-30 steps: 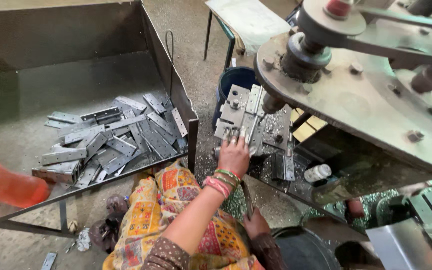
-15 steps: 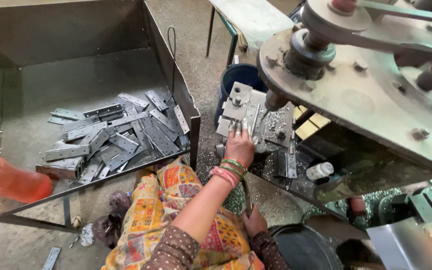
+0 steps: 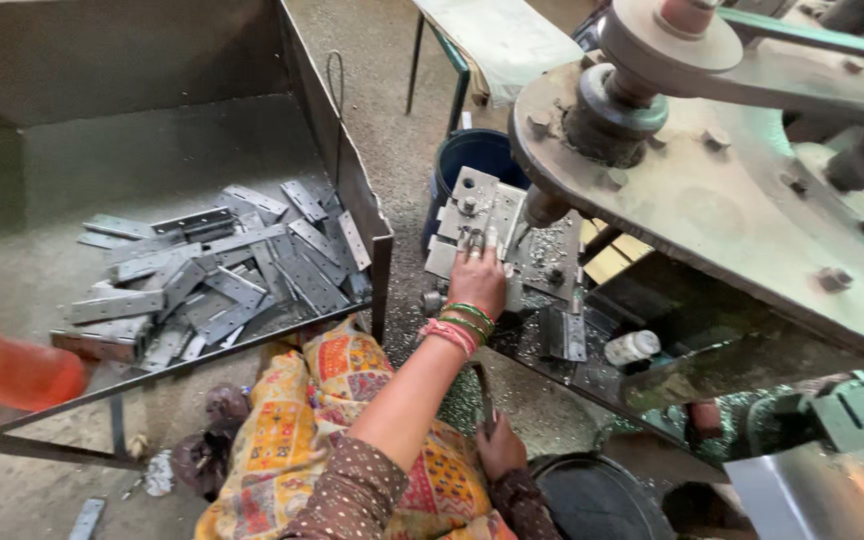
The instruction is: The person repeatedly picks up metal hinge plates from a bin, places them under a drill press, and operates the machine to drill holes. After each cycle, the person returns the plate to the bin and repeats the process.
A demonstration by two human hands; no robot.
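Many metal strips (image 3: 222, 270) fill the tray (image 3: 337, 150) beside the press die (image 3: 482, 215).

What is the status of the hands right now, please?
Left hand on metal die block. Right hand grips a thin rod. Press head right beside fingers.

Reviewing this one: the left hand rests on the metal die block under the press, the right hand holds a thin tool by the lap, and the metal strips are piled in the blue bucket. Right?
Not quite. In the head view the metal strips lie in the big grey metal tray, not the blue bucket. The left hand and right hand are as described.
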